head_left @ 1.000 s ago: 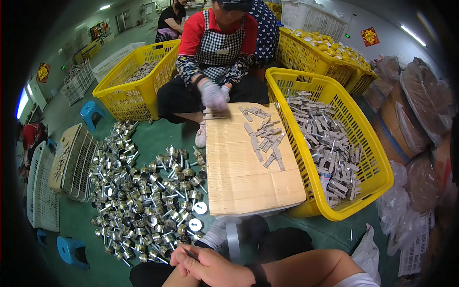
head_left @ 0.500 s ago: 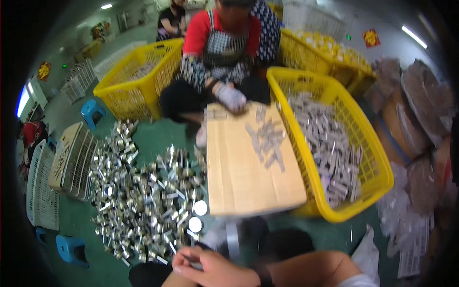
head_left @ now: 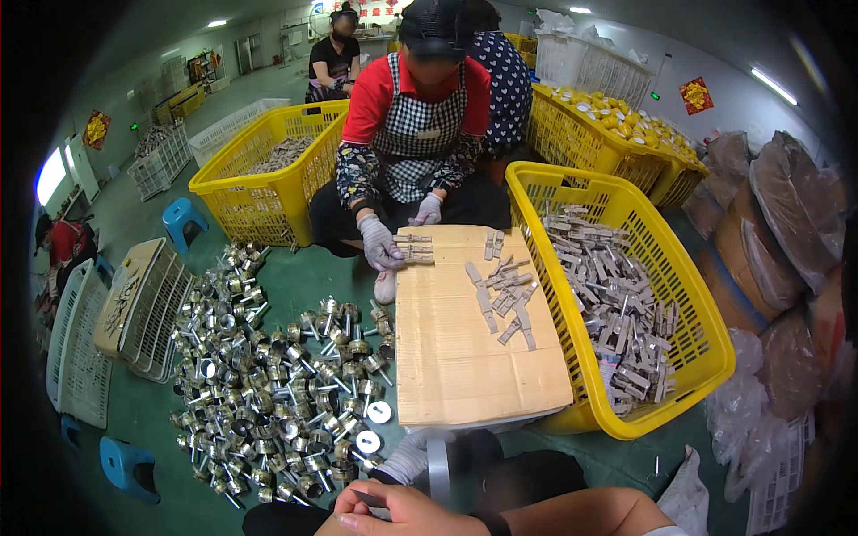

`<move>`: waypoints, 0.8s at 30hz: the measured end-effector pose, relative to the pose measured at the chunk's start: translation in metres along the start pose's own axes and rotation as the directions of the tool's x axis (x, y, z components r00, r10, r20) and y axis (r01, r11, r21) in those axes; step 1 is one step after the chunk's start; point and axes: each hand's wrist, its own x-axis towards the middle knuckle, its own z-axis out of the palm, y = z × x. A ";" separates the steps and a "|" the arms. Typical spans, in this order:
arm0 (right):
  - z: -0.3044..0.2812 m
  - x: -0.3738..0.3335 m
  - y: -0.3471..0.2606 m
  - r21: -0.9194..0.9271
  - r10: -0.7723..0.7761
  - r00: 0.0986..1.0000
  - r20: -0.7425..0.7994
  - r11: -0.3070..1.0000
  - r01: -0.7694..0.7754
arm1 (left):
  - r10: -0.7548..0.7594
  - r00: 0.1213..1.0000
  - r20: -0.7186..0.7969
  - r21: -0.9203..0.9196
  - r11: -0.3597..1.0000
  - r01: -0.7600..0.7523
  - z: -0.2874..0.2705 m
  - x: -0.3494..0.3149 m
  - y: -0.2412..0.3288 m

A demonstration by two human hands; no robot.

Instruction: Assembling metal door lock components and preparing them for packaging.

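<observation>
At the lower edge my right hand [head_left: 402,511], with a dark band on its wrist, is closed with its fingers curled around a thin dark grey piece [head_left: 371,498]; its kind I cannot make out. Only a bit of skin of my left hand [head_left: 332,527] shows beside it, its fingers hidden. Ahead lies a cardboard sheet [head_left: 474,384] bearing several flat grey metal pieces [head_left: 509,290]. Across from me, a co-worker's gloved hand [head_left: 382,246] touches grey pieces lined up at the sheet's far left corner. To my left, metal cups with rods [head_left: 277,402] lie heaped on the floor.
A yellow crate [head_left: 617,427] of grey metal pieces stands right of the cardboard; another yellow crate [head_left: 255,192] is at the far left. A blue stool [head_left: 130,469] and white crates [head_left: 80,357] stand left. Plastic-wrapped bundles [head_left: 786,223] line the right. My dark-clothed knees frame the lower edge.
The view has tilted and sharpened, so the scene sits lower. The co-worker's gloved hand has moved from above the cardboard's far edge to its left corner. My right hand stays closed.
</observation>
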 end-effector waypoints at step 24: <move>-0.002 -0.004 -0.006 -0.044 0.004 1.000 0.021 0.999 -0.003 | 0.034 0.999 0.007 0.064 0.997 -0.034 0.007 -0.011 -0.016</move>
